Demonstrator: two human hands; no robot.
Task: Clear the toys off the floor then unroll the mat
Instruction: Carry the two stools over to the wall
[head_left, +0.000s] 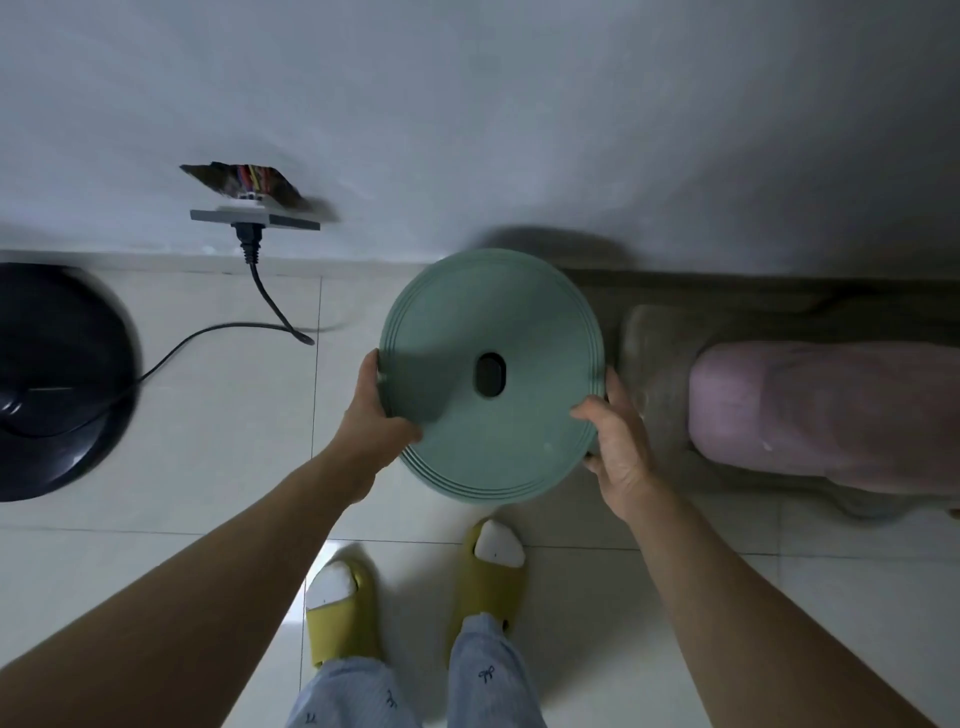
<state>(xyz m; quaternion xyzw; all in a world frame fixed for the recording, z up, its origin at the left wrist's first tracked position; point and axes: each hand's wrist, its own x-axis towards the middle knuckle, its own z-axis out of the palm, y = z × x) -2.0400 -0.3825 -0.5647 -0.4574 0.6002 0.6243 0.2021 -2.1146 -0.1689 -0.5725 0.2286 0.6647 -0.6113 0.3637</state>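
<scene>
Both hands on the round green stool (478, 374) now: left hand (376, 415) grips its rim at 9 o'clock, right hand (615, 441) grips at 4, w/ the stool by the wall. Rolled pink mat (810, 410) lies at 3 o'clock; black round base (57, 379) w/ cord (260, 291) at 9.
</scene>
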